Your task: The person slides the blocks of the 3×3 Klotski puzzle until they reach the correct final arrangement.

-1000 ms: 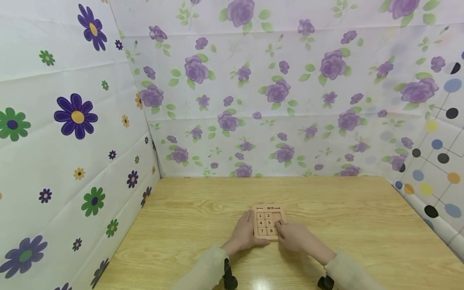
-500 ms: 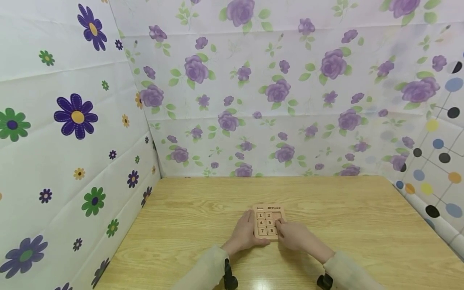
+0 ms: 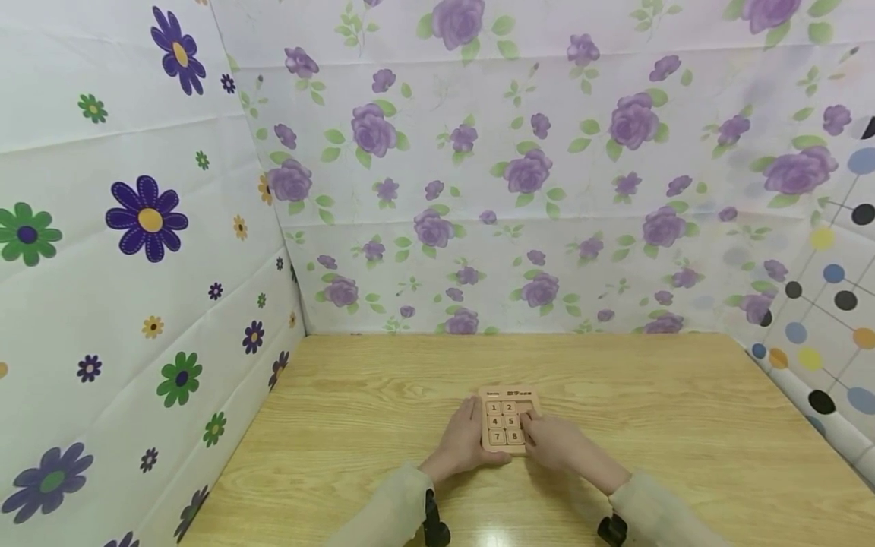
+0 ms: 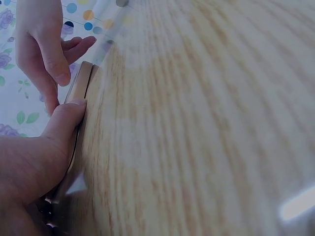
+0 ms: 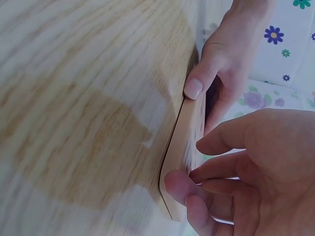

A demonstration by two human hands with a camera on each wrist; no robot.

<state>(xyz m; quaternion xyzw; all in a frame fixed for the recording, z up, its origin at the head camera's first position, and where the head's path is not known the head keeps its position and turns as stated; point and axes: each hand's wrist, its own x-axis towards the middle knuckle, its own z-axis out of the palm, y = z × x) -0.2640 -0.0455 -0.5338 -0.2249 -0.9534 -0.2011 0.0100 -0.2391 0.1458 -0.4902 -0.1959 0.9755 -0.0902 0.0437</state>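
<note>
A wooden number slide puzzle (image 3: 503,393) lies flat on the table. Tiles 1, 2, 4, 5, 7 and 8 show in its left and middle columns, while the upper right slot is bare in part. My left hand (image 3: 462,441) grips the puzzle at its left side, with the thumb (image 4: 69,115) along the near edge. Over the right column is my right hand (image 3: 554,442), its fingertips at the tiles there and hiding most of them. In the right wrist view its thumb (image 5: 221,140) stands apart and the other fingers bend loosely near the puzzle's edge.
The wood-grain table (image 3: 342,395) reaches back to a wall cloth with purple roses (image 3: 525,173). A daisy-print cloth (image 3: 146,220) hangs on the left, a dotted one (image 3: 834,273) on the right. Black wrist straps (image 3: 434,520) sit over the sleeves.
The head view has shifted very slightly. Both hands keep their places on the puzzle, and the visible tiles stand in the same order.
</note>
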